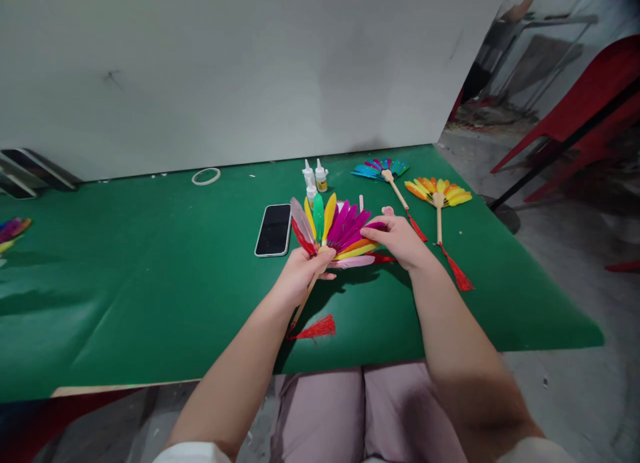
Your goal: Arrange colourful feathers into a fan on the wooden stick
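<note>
Nearest: the person's lap in mauve trousers [323, 416], below the phone and off to its right, at the edge of the green tabletop [175, 303]. A red tassel [320, 327] lies on the table, nearer the person than the phone, at the lower end of the held fan's handle. Left hand [304, 270]: just right of the phone's near end, fingers closed around the top of that handle. Feather fan [347, 224]: in hand, right of the phone, spread in red, yellow, green, magenta, orange and pale pink. Right hand [400, 240]: farther right of the phone, thumb and forefinger narrow on a magenta feather [375, 226].

Phone [274, 230]: flat, screen dark. White bottles [321, 176] stand beyond the phone, slightly right. Yellow-orange fan [453, 194] and blue fan [371, 171] lie well right of the phone, blue one farther back. White ring [205, 176]: beyond and left of the phone. Pale panel [225, 70] rises behind the phone; red chair [575, 116] far right of it.
</note>
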Action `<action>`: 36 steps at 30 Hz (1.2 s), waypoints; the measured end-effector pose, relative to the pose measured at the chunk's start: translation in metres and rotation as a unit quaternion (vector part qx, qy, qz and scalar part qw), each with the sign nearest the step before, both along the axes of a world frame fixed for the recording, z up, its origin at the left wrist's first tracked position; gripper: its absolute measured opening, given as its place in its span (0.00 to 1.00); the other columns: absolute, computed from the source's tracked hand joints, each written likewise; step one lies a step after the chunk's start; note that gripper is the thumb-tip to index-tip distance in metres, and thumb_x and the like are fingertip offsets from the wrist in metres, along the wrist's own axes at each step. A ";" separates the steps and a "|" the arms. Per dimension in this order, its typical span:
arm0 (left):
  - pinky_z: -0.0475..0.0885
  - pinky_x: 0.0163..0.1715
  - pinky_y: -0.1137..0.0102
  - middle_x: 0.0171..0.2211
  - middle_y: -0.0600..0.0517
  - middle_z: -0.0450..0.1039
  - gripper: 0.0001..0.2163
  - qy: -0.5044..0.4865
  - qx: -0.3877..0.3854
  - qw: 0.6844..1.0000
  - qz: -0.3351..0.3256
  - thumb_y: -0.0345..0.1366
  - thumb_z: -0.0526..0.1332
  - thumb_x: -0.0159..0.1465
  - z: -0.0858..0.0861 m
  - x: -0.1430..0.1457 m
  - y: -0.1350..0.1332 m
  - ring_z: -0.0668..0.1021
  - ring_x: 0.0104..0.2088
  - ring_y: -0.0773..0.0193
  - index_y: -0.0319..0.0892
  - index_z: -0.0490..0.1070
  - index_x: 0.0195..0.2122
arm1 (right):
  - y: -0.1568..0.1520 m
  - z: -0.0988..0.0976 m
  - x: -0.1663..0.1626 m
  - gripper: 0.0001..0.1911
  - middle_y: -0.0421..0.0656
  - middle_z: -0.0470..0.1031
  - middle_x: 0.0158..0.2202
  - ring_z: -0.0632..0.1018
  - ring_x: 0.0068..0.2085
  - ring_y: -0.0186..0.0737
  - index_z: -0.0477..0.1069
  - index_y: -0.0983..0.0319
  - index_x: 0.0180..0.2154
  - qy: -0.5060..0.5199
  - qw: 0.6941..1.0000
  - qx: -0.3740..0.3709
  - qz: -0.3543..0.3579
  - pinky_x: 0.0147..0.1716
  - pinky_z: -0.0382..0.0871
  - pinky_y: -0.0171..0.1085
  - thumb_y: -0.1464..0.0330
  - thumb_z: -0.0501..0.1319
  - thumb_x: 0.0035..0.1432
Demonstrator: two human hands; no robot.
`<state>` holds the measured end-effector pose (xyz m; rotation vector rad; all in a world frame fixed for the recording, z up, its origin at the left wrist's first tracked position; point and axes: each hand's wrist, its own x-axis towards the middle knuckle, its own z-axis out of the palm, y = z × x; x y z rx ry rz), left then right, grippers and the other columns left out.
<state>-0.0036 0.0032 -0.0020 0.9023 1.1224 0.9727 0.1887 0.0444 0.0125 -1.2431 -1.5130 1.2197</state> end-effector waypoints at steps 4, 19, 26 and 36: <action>0.73 0.20 0.78 0.34 0.48 0.76 0.14 0.000 -0.001 1.000 0.003 0.37 0.65 0.50 0.000 0.000 0.000 0.78 0.31 0.65 0.37 0.71 0.36 | 0.000 0.001 0.001 0.12 0.40 0.75 0.24 0.74 0.33 0.38 0.73 0.61 0.26 -0.010 1.000 0.002 0.003 0.42 0.64 0.41 0.59 0.64 0.43; 0.73 0.21 0.78 0.34 0.48 0.76 0.14 0.002 -0.002 1.000 -0.014 0.37 0.64 0.50 0.002 0.001 -0.001 0.78 0.31 0.64 0.37 0.71 0.37 | -0.001 0.002 -0.001 0.11 0.42 0.76 0.27 0.75 0.33 0.38 0.74 0.61 0.26 0.005 1.000 -0.003 0.005 0.44 0.64 0.44 0.60 0.63 0.44; 0.73 0.22 0.77 0.34 0.46 0.75 0.15 0.007 0.001 1.000 -0.015 0.38 0.65 0.50 0.002 0.001 -0.002 0.78 0.32 0.64 0.36 0.71 0.38 | -0.002 0.001 -0.004 0.11 0.41 0.77 0.26 0.75 0.35 0.40 0.73 0.61 0.26 -0.019 1.000 -0.007 -0.014 0.43 0.64 0.43 0.59 0.62 0.45; 0.73 0.22 0.77 0.34 0.47 0.75 0.14 0.001 0.004 1.000 -0.022 0.38 0.64 0.51 -0.001 0.000 -0.001 0.78 0.31 0.64 0.36 0.71 0.37 | -0.003 0.001 -0.005 0.11 0.40 0.76 0.25 0.75 0.32 0.37 0.73 0.62 0.26 0.017 1.000 -0.014 -0.005 0.40 0.66 0.40 0.60 0.63 0.44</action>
